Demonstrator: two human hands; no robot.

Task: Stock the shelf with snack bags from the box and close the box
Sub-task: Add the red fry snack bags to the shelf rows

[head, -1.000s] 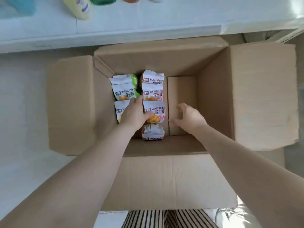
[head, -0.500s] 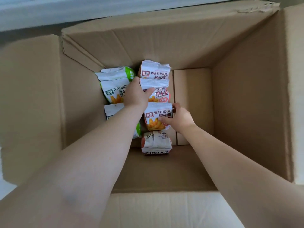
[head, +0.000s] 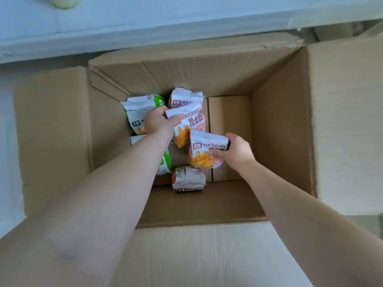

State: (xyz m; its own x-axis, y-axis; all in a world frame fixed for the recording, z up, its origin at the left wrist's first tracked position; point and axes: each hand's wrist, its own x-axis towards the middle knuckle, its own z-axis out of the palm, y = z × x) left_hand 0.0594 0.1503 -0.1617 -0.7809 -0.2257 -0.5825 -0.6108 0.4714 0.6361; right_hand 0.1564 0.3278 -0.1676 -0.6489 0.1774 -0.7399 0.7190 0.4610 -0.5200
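An open cardboard box point(head: 279, 125) stands below me with all flaps folded out. Inside, at its left half, lie several white snack bags printed with fries. My left hand point(head: 159, 123) grips the top of an orange-red snack bag point(head: 191, 125), lifted off the pile. My right hand point(head: 236, 151) pinches the right edge of a second orange-red bag point(head: 204, 152), also raised. Green-marked bags point(head: 137, 111) lie to the left, partly under my left arm. Another orange-red bag point(head: 187, 180) lies near the front and one point(head: 183, 98) at the back.
A white shelf point(head: 145, 19) runs across the top, just beyond the box's far flap, with a pale yellowish item point(head: 64, 2) at its upper edge. The box's right half shows bare cardboard floor point(head: 229, 131). The wide right flap point(head: 348, 125) and left flap point(head: 51, 131) lie flat.
Both hands have closed on orange-red bags and raised them from the pile. The camera has pulled back, so the shelf edge shows again.
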